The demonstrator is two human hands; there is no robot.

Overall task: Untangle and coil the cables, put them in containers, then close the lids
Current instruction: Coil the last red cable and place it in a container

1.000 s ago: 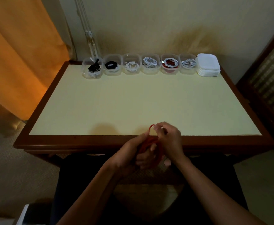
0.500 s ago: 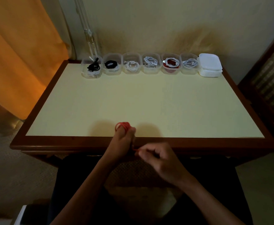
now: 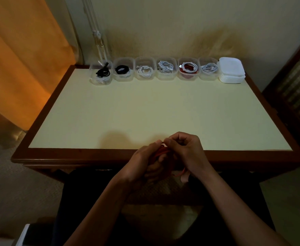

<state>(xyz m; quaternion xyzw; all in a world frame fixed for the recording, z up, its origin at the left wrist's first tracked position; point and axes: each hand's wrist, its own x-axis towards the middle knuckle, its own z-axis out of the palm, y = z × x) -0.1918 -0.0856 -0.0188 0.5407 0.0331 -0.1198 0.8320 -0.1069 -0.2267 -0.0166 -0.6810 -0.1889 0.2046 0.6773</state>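
Currently, the left hand (image 3: 142,162) is gripping a coiled red cable (image 3: 160,152) over the near table (image 3: 145,112) edge, while the right hand (image 3: 186,150) is pinching its strand. Six open containers (image 3: 144,71) are lining the far edge beside stacked lids (image 3: 231,70).

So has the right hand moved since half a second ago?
Yes. The right hand has come forward from below the table's near edge to over it, meeting the left hand at the red cable.
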